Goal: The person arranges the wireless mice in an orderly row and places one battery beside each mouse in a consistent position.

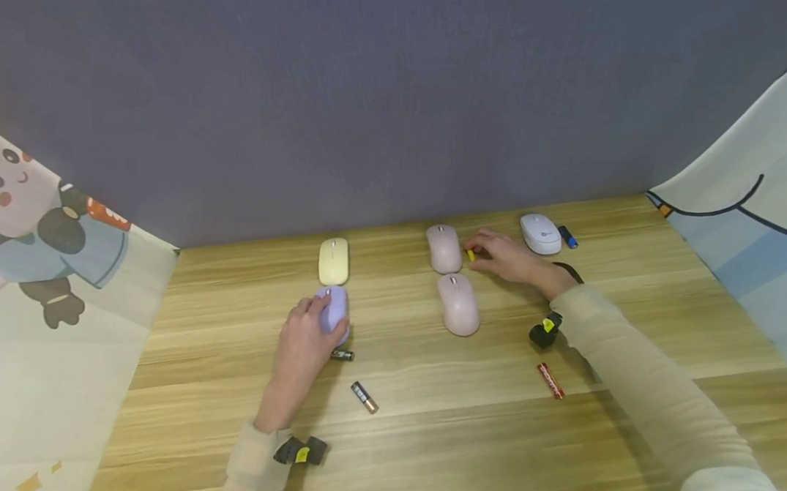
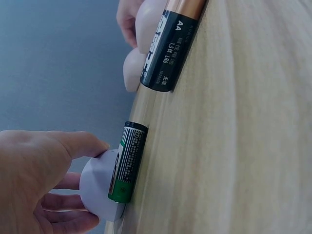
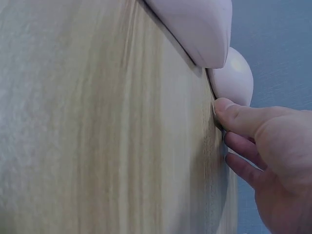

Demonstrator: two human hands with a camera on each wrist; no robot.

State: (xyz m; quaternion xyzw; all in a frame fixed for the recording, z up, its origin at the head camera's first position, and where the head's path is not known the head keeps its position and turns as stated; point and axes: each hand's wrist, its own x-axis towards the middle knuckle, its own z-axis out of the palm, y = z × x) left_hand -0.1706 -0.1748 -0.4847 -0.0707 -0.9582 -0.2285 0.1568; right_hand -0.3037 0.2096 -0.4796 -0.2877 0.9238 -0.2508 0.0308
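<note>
In the head view my left hand (image 1: 303,333) grips a purple computer mouse (image 1: 334,309), fingers on one side and thumb on the other. The left wrist view shows the thumb at one edge of this mouse (image 2: 95,185), with a green-and-black battery (image 2: 127,163) in front of it. My right hand (image 1: 502,257) pinches a small yellow battery (image 1: 471,255) between thumb and fingers, just right of the far pink mouse (image 1: 444,249). The right-wrist view mostly hides that battery behind the thumb. Nearer to me lies a second pink mouse (image 1: 459,305).
A yellow mouse (image 1: 333,261) stands beyond the purple one. At the back right are a white mouse (image 1: 541,234) and a blue-and-black battery (image 1: 567,237). A black-and-copper battery (image 1: 363,398) and a red battery (image 1: 551,381) lie nearer on the wooden table (image 1: 441,434). A grey panel (image 1: 388,114) rises behind.
</note>
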